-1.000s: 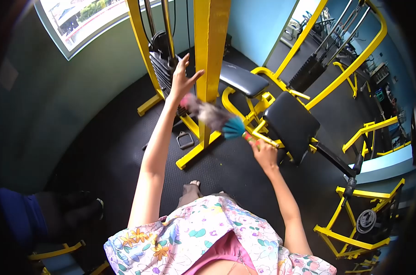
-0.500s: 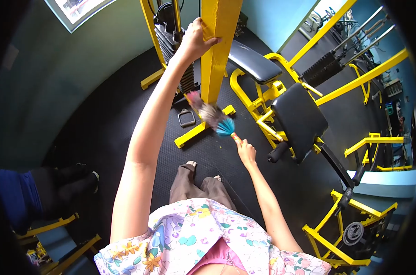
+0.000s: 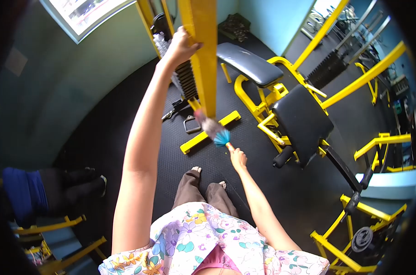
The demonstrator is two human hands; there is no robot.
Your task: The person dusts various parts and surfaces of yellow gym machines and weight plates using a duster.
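Note:
High on a yellow upright post (image 3: 202, 68) of a gym machine, my left hand (image 3: 179, 48) is wrapped round the edge, thumb across the front face. My right hand (image 3: 238, 159) grips the short handle of a feather duster (image 3: 221, 137). Blue feathers fan out near the grip; the greyish and pink tip is blurred and overlaps the foot of the post, though contact is hard to judge. A yellow floor bar (image 3: 195, 143) crosses beneath the post. Left of it lies a metal cable handle (image 3: 190, 124), and behind the post stands a dark weight stack (image 3: 186, 78).
To the right is a yellow machine with a black padded bench (image 3: 250, 63) and a black seat pad (image 3: 300, 121). A person in a blue top (image 3: 25, 192) is at the far left. More yellow frames (image 3: 343, 233) stand lower right on black rubber flooring (image 3: 125, 114).
The view has shifted, so the post appears farther left. My right hand and the duster sit slightly lower and more to the left in view. My left hand still holds the post.

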